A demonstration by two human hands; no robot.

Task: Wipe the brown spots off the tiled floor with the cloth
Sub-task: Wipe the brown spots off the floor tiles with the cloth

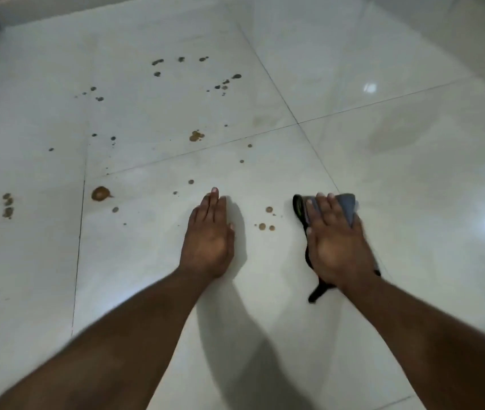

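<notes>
**Spotted floor, cloth under the right hand**

Glossy white floor tiles [412,179] fill the whole view, crossed by thin dark grout lines and lit by two bright reflections at the right. Brown spots are scattered over the left and middle tiles: a large round blot [100,193] near a grout line, a smaller cluster [196,136] farther off, a row of smudges [7,205] at the far left, and darker specks [226,82] toward the back. A few small drops [266,224] lie between the two hands.

The left hand [210,235] rests flat on the tile, fingers straight and together, holding nothing. The right hand [337,238] presses down on a grey cloth [347,206] with dark edging, fingers stretched flat over it rather than curled round it. The cloth lies on the tile just right of the small drops, its grey part showing beyond the fingertips and a dark tail sticking out by the wrist. Both bare forearms reach in from the bottom edge.
</notes>
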